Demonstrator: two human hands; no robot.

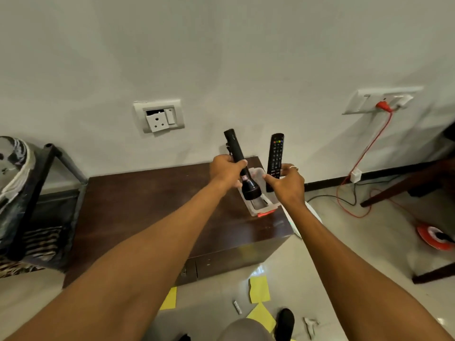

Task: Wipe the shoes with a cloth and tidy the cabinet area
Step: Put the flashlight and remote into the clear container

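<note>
Chair frame w/ patterned fabric draped on it at far left, just beside the brown cabinet, which stands against the white wall. Wall socket above cabinet's back edge, face plate hanging crooked.

Both arms reach fwd over cabinet top toward its right end. Left hand has fingers wrapped round the barrel of a black torch, lens end pointing down over a clear plastic box that sits at the cabinet's right end; can't tell if torch touches the box. Right hand, ring on one finger, pinches the lower part of a TV remote btwn thumb and fingers, remote upright, buttons facing camera, just right of the torch.

Floor in front of cabinet: yellow sheets, small white stick, black shoe at bottom edge, white crumpled scrap beside it.

Further right, orange plug sits in a wall switchboard; orange cord drops to the floor. Orange reel lies near right edge, well apart from cabinet.
</note>
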